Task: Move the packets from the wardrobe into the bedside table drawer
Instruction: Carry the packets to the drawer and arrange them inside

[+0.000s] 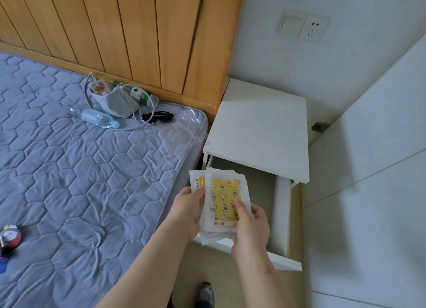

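Both hands are on the packets [224, 192] now: the left hand [191, 206] grips the left edge of the fanned stack, thumb on top, and the right hand [250, 227] pinches the lower right of the top one, thumb pressed on its yellow face. They're flat, soft sachets with whitish sealed borders, the top one's yellow panel printed with little stars and crescents; there's a line of writing along the bottom, too small to read. The stack hangs just over the front left corner of the drawer [281, 215], which is pulled out, white walls and a beige floor showing inside. Above it is the smooth white bedside table [260, 128]. To the left is the quilted, hexagon-stitched mattress [80, 169], and on it a grey pouch [117, 105] with a white-labelled item tucked in, two plastic bottles, one green-labelled [140, 95], and dark sunglasses [158, 117].
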The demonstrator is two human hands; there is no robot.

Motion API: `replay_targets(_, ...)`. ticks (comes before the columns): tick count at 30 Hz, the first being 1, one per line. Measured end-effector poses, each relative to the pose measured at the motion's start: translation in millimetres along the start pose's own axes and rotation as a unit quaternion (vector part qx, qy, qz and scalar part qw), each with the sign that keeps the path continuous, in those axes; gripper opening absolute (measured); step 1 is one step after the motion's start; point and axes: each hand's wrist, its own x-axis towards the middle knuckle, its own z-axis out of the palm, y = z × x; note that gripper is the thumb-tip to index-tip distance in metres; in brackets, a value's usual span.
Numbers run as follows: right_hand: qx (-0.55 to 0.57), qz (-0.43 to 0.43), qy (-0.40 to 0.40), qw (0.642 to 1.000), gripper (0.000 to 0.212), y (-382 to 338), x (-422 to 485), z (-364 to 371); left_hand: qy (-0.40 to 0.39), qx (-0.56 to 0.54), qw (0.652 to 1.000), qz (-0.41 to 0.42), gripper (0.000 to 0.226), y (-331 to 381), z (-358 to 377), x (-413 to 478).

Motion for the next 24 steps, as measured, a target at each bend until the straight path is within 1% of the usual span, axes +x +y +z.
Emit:
replay_targets(6,-0.081,0.017,0.005,0.997,0.014,28.6,59.6,14.7,0.035,0.033,0.998,-0.027,0.008,-9.3,-7.2,69.3)
replay_targets(12,-0.145,0.019,0.004,0.989,0.017,66.8,125.7,27.1,0.038,0.035,0.997,-0.055,0.012,-24.4,-16.4,143.8)
replay_targets(16,-0.155,0.011,-0.003,0.988,0.012,87.3,157.9,29.4,0.013,0.006,0.998,-0.062,0.016,-34.6,-22.2,177.3)
replay_targets(19,-0.154,0.017,-0.003,0.988,0.008,102.6,175.6,25.1,-0.027,-0.015,0.998,-0.058,0.026,-44.5,-25.5,190.9)
replay_targets(21,-0.149,0.028,0.002,0.988,0.006,112.8,183.7,20.3,-0.049,-0.006,0.997,-0.053,0.031,-52.2,-24.9,197.6)
replay_targets(22,-0.143,0.034,0.005,0.989,0.005,117.2,185.9,18.3,-0.053,0.010,0.997,-0.052,0.030,-55.4,-23.7,199.8)
replay_targets(24,-0.120,0.047,0.009,0.992,0.004,124.6,187.8,15.6,-0.054,0.058,0.996,-0.040,0.019,-60.9,-21.8,201.9)
